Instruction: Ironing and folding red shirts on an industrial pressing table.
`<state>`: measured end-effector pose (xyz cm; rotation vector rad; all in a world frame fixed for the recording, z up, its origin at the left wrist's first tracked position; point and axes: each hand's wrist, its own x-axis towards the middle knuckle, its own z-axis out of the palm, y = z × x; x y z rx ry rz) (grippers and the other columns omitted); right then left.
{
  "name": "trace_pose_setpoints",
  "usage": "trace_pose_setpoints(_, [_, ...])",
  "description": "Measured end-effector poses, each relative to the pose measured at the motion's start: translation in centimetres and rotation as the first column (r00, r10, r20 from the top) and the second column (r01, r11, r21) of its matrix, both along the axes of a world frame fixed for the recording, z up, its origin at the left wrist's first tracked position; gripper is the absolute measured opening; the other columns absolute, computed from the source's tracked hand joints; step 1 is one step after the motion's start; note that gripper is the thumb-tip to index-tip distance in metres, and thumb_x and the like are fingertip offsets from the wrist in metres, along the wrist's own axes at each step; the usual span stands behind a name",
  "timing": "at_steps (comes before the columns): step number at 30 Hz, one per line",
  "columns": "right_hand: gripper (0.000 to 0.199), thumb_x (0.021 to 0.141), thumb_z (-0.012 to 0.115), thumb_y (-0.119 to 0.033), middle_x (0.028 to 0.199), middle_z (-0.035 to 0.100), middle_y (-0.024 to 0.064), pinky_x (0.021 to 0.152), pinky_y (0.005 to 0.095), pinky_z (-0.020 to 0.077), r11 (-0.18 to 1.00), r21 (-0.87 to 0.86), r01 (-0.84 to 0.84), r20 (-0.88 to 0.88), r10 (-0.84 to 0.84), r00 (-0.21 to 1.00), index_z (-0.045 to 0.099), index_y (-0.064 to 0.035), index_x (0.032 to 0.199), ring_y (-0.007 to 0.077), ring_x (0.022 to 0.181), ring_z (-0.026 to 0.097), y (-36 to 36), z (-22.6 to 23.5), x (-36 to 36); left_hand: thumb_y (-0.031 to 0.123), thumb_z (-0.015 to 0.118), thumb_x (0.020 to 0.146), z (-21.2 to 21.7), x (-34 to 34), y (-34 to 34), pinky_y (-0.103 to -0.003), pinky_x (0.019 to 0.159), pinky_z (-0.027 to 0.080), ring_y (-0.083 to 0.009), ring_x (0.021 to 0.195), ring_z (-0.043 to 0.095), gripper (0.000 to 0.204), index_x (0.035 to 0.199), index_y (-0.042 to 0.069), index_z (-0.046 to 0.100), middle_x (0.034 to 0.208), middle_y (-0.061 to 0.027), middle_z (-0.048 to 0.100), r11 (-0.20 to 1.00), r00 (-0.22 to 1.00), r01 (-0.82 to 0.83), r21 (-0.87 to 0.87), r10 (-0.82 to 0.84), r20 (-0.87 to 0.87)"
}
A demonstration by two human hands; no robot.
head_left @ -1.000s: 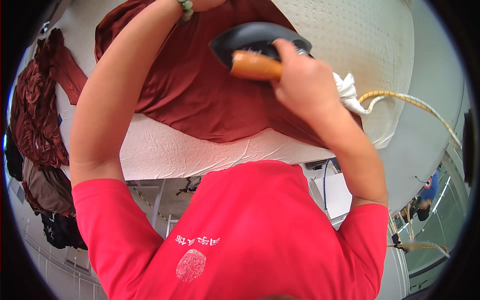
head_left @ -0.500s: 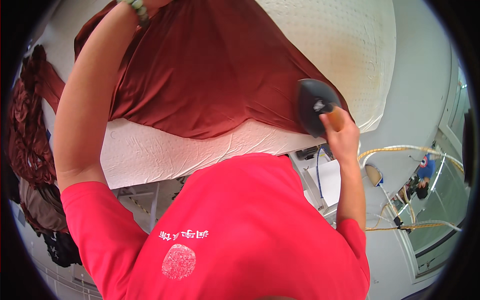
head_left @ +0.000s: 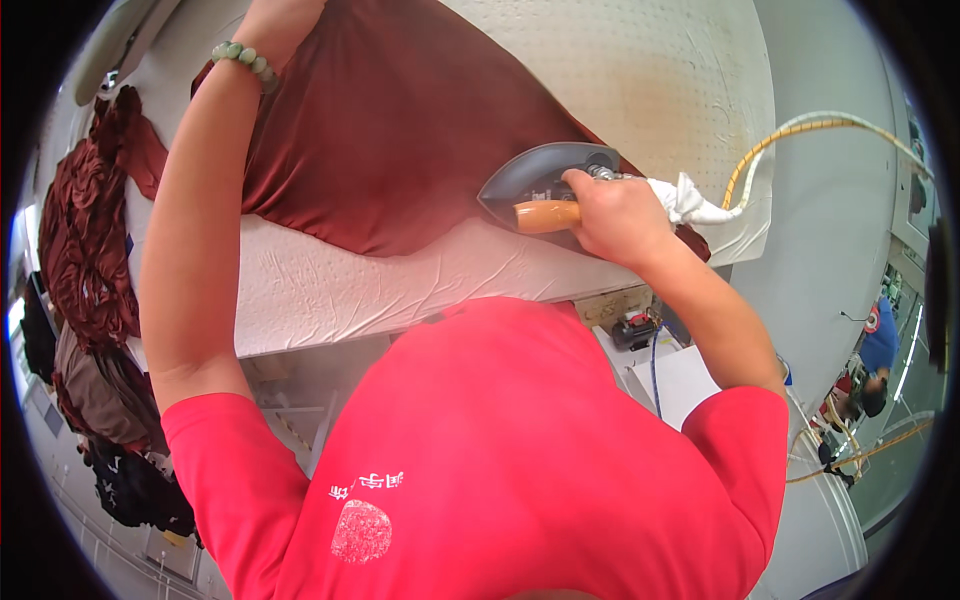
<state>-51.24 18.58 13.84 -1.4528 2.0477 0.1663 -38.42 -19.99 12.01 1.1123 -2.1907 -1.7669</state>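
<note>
Dark red fabric [head_left: 380,140] lies spread over the pale padded table, its lower edge running near the table's front. My right hand [head_left: 620,212] grips the wooden handle of a dark steam iron [head_left: 532,172], which rests on the right part of the fabric with its tip toward the left. At the upper edge of the view, my left hand [head_left: 283,22] is at the fabric's far left part. Its fingers are cut off by the frame, so their grip does not show.
Crumpled dark red garments [head_left: 85,240] hang at the table's left side, above brown and black ones. White and yellow hoses [head_left: 790,128] arc from the iron to the right. The padded table [head_left: 690,90] has a brownish patch. A person in blue [head_left: 880,340] is far right.
The iron has moved left across the fabric and turned, so its tip now faces left. My left arm has shifted slightly right, and the fabric's left side with it.
</note>
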Motion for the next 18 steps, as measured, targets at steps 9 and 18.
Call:
trace_pose_setpoints(9, [0.041,0.089,0.070,-0.039,0.086,0.070,0.0193,0.073,0.0425,0.0504,0.770,-0.318,0.553,0.029,-0.575,0.818,0.068,-0.0039,0.111,0.0361,0.084,0.068,3.1,-1.2,-14.2,0.022,0.064,0.098,5.2,13.5,5.5,-0.022,0.073,0.042,-0.0072,0.079,0.052,0.020,0.099,0.002,0.066,0.085,0.0035,0.061,0.938,0.984,-0.111,-0.329,0.059,-0.166])
trace_pose_setpoints(18, [0.041,0.090,0.068,-0.036,0.101,0.070,0.0176,0.082,0.0455,0.0516,0.810,-0.222,0.542,-0.343,-0.585,0.735,0.065,-0.0048,0.117,0.0370,0.093,0.067,3.5,-2.4,-18.1,0.021,0.064,0.098,-3.4,35.7,31.6,-0.033,0.081,0.052,-0.0177,0.097,0.062,0.022,0.114,0.006,0.059,0.103,-0.0051,0.065,-0.029,-0.001,-0.880,0.473,0.998,0.059])
